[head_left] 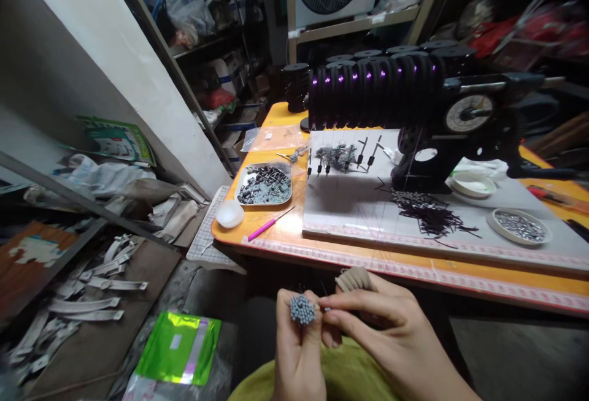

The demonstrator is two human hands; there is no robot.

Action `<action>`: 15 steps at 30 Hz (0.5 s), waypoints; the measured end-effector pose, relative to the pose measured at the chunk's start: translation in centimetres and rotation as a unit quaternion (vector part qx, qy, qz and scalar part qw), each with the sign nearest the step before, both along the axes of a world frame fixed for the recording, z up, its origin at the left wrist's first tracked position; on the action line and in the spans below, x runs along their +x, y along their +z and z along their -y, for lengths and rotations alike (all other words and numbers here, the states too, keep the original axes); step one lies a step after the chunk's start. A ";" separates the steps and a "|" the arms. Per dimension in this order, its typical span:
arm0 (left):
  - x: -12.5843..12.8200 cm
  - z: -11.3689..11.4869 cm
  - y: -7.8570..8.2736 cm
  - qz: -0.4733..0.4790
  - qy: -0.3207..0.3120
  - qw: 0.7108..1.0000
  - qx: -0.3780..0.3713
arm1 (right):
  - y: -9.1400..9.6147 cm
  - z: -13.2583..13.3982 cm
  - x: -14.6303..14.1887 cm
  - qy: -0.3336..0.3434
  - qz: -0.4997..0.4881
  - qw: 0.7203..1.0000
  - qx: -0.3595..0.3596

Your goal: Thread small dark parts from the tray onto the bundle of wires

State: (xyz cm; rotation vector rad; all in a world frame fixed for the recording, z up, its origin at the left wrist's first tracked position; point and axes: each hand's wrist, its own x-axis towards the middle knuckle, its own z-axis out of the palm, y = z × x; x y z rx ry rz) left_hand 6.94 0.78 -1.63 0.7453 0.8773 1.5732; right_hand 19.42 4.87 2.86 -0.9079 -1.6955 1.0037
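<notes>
My left hand is closed around a small bundle of thin sticks with grey-blue tips, held upright below the table edge. My right hand pinches at the right side of that bundle with thumb and forefinger; one finger wears a beige fabric wrap. Both hands hover over my lap, in front of the orange table.
On the table lie a grey mat, a tray of small dark parts, a pink-handled tool, a white bowl, a dish of metal bits, dark strands and a black spool machine. Cluttered shelves stand left; a green foil bag lies on the floor.
</notes>
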 end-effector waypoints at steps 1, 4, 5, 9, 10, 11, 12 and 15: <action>0.0 -0.1 0.0 0.000 0.002 1.000 0.002 | 0.1 0.0 0.0 -0.003 0.011 1.000 0.008; -0.1 -0.6 0.5 -0.016 0.049 0.999 0.007 | 0.2 0.2 -0.3 -0.011 0.065 0.997 0.049; -0.1 -1.0 0.8 -0.026 0.070 0.997 0.013 | 0.2 0.3 -0.5 -0.015 0.082 0.994 0.071; -0.5 -2.6 2.2 -0.036 0.186 0.980 0.069 | 0.1 0.3 -1.1 -0.052 0.125 0.975 0.176; -0.8 -3.1 2.7 -0.029 0.213 0.973 0.081 | 0.2 0.2 -1.2 -0.063 0.132 0.970 0.196; -1.2 -3.7 3.2 -0.024 0.234 0.968 0.093 | 0.2 0.1 -1.2 -0.069 0.140 0.965 0.211; -1.7 -4.2 3.8 -0.021 0.248 0.963 0.105 | 0.3 -0.1 -1.1 -0.076 0.145 0.961 0.224; -4.5 -6.3 5.8 -0.042 0.268 0.951 0.148 | 0.7 -0.9 -0.6 -0.084 0.167 0.952 0.244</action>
